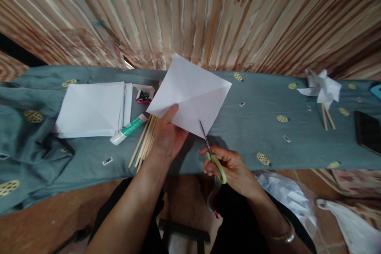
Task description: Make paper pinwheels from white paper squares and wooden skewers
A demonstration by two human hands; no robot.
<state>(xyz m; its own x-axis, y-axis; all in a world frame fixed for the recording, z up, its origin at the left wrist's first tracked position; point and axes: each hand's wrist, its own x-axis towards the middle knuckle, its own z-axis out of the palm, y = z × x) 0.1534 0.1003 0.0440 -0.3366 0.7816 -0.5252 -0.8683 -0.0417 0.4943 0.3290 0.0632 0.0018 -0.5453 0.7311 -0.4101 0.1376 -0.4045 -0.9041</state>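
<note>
Paper square (190, 91) pinched by left fingers (172, 113), right fingers (212, 160) gripping scissors (208, 147), sticks (145, 141) beside

White creased paper square (190, 91) held tilted above table; green-handled scissors (212, 154) at lower corner.

I see the paper stack (92, 108) at the table's (262, 135) left end, glue (128, 129) and sticks (146, 139) right of it, pinwheel (321, 87) at the far right.
</note>
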